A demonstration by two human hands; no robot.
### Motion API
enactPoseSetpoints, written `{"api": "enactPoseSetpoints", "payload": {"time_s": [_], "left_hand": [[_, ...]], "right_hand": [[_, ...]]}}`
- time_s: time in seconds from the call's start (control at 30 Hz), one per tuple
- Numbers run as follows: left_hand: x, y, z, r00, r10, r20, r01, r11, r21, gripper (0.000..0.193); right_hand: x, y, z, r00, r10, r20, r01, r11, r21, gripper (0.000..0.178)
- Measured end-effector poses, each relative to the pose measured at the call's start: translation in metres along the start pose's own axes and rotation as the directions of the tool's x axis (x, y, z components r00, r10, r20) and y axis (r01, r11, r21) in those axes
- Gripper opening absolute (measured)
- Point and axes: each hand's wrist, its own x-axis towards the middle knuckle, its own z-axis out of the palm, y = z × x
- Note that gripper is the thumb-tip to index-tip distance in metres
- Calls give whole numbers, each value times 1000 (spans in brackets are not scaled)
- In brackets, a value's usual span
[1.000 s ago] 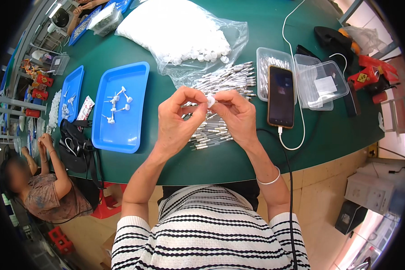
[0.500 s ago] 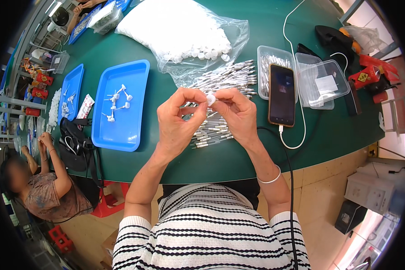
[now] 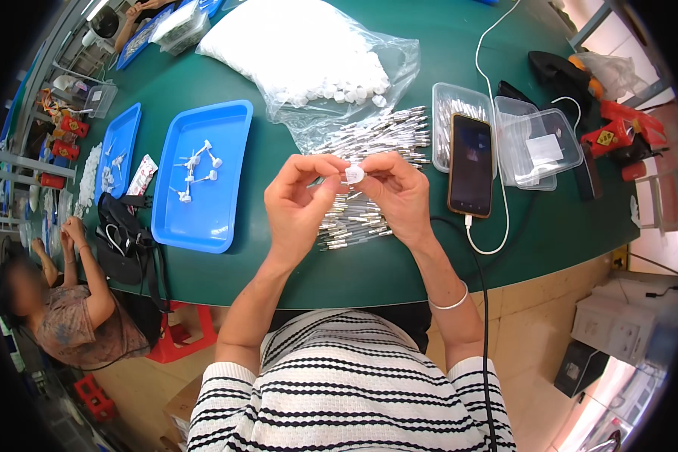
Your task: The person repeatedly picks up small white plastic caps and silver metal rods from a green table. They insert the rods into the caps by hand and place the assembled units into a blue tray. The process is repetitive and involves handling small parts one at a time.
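Between the fingertips of my left hand [image 3: 300, 205] and my right hand [image 3: 398, 197] is a small white plastic cap [image 3: 354, 174]. Both hands pinch it, fingers closed, above the table. Under and beyond them lies a loose pile of thin metal-tipped rods [image 3: 384, 134]. Past the pile, a large clear bag of white caps [image 3: 279, 49] lies with its mouth toward me, caps spilling near the opening. To the left, a blue tray [image 3: 203, 222] holds several white caps joined to thin stems [image 3: 191, 162]. Whether a rod is in my fingers is hidden.
A phone [image 3: 471, 162] with a white cable leans on a clear box of rods [image 3: 444, 94] at the right. Clear lids [image 3: 539, 143] lie beside it. At the left are a second blue tray [image 3: 128, 128], a black bag [image 3: 120, 237] and a seated co-worker [image 3: 83, 309].
The cap has turned between my fingertips, showing more of its rounded face, and sits slightly lower. My hands have otherwise barely moved; the whole view has shifted a little.
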Motion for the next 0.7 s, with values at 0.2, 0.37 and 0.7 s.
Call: {"api": "enactPoseSetpoints", "payload": {"time_s": [0.2,0.37,0.7], "left_hand": [[1,9,-15,946,-293,138,308,947,-96,17],[8,14,-20,915,-369,161,383,921,-65,17],[16,19,-30,884,-406,232,415,910,11,18]], "right_hand": [[0,-4,2,1000,-12,7,12,1000,-20,13],[0,-4,2,999,-9,48,11,999,-50,13],[0,-3,2,996,-12,84,15,999,-31,13]]}}
